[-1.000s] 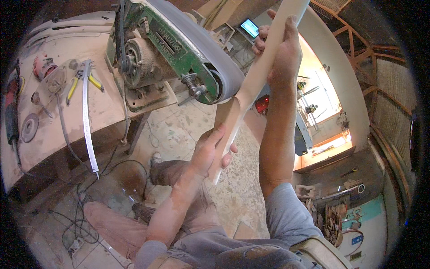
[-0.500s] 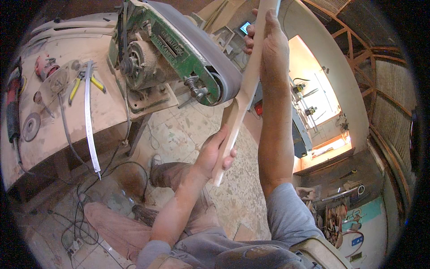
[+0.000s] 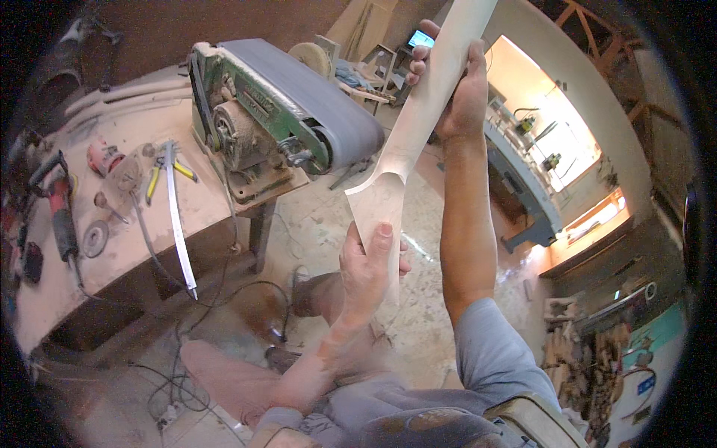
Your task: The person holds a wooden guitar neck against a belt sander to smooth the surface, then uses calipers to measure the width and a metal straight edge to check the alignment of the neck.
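My left hand [image 3: 370, 265] grips the lower, broader end of a long pale wooden piece [image 3: 429, 86], thumb on its face. My right hand [image 3: 459, 93] is wrapped round its upper part. A curved step crosses the piece between my hands. The piece lies diagonally just right of a green belt sander [image 3: 254, 116], apart from the rounded end of its grey belt [image 3: 310, 108]. On the dusty bench [image 3: 123, 261] at left are pliers [image 3: 153, 183], a metal strip [image 3: 181, 239], a red and black power tool [image 3: 58, 213], a red tool [image 3: 102, 157] and a disc [image 3: 95, 239].
Cables [image 3: 187, 388] lie on the tiled floor beside my legs [image 3: 216, 381]. Behind are boards [image 3: 362, 26], a lit screen [image 3: 420, 37], a long grey machine [image 3: 526, 209] by a bright window [image 3: 567, 119], and a pile of wood offcuts [image 3: 582, 358] at lower right.
The wooden piece has come away from the sander's belt and turned, showing more of its broad face. My left hand has moved rightward. The view has shifted.
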`<action>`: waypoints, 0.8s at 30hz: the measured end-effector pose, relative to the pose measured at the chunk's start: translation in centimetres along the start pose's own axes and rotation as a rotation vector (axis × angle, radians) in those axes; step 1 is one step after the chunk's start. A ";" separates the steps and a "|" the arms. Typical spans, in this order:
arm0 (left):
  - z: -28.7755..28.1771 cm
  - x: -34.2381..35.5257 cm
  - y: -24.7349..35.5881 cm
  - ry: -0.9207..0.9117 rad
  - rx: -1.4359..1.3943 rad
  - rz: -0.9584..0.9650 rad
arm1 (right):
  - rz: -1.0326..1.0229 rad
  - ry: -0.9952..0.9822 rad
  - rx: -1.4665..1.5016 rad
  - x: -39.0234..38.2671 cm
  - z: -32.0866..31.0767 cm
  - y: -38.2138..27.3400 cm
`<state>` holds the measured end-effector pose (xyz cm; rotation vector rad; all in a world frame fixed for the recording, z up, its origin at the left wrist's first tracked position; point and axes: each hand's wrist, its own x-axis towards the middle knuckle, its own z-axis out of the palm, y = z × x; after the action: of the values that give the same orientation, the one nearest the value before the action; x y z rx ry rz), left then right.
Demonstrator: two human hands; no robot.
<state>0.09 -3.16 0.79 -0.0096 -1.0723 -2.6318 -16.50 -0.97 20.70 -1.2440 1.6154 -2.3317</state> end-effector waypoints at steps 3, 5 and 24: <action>0.5 -1.3 0.3 0.017 0.143 0.000 | -0.007 0.110 0.043 -1.8 -2.9 -1.0; 0.9 -1.9 1.0 -0.015 0.199 -0.041 | -0.022 0.133 0.091 -2.8 -4.6 -1.5; -13.0 5.1 -1.4 -0.524 -0.883 -0.648 | -0.248 0.238 -0.127 -16.4 -13.2 -6.1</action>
<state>-3.80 -12.52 -8.98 -0.6652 0.1346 -3.5821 -11.40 19.34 14.29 -1.3012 1.7983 -2.6528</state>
